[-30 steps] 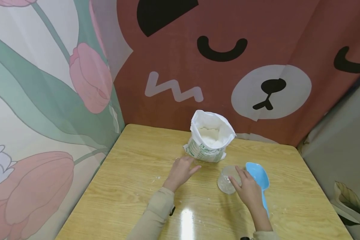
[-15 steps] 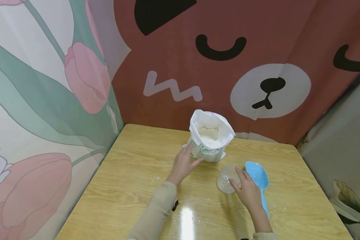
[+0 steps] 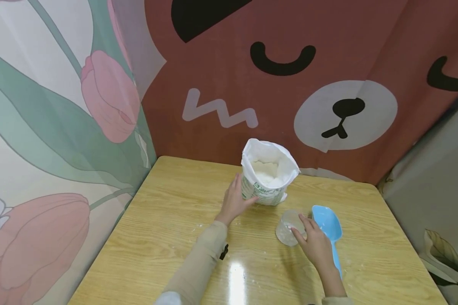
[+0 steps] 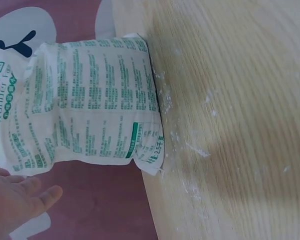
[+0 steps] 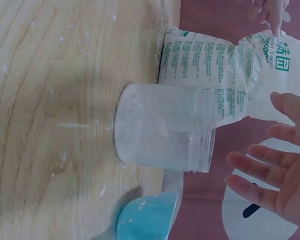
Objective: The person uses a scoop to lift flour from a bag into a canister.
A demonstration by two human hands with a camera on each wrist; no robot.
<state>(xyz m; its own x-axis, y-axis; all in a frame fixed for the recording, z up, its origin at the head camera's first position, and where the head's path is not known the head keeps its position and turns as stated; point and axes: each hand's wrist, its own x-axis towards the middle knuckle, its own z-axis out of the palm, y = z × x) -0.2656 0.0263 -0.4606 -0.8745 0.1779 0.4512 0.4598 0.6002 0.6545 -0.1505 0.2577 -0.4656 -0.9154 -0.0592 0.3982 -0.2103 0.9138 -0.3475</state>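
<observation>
A white bag with green print [image 3: 265, 192] stands upright with its top spread, pale powder [image 3: 266, 171] inside. My left hand [image 3: 234, 201] is at the bag's left side, fingers extended and thumb across its front corner; whether it touches is hard to tell. In the left wrist view, some of its fingers [image 4: 40, 197] show beside the bag. A clear plastic jar [image 5: 157, 127] stands lidless in front of the bag, whitish residue on its walls. My right hand [image 3: 314, 243] hovers by the jar's rim, its fingers spread and holding nothing; the right wrist view shows a gap between them.
A light blue scoop [image 3: 328, 224] lies right of the jar, its handle toward me. Specks of white powder [image 4: 197, 150] dot the wooden table [image 3: 175, 203]. A curtain with a bear print [image 3: 221, 144] hangs behind the table, and a tulip-print curtain [image 3: 110, 169] hangs at left.
My left hand has moved forward along the bag's left side, from its front left corner. The right hand, jar, bag and scoop stay nearly where they were.
</observation>
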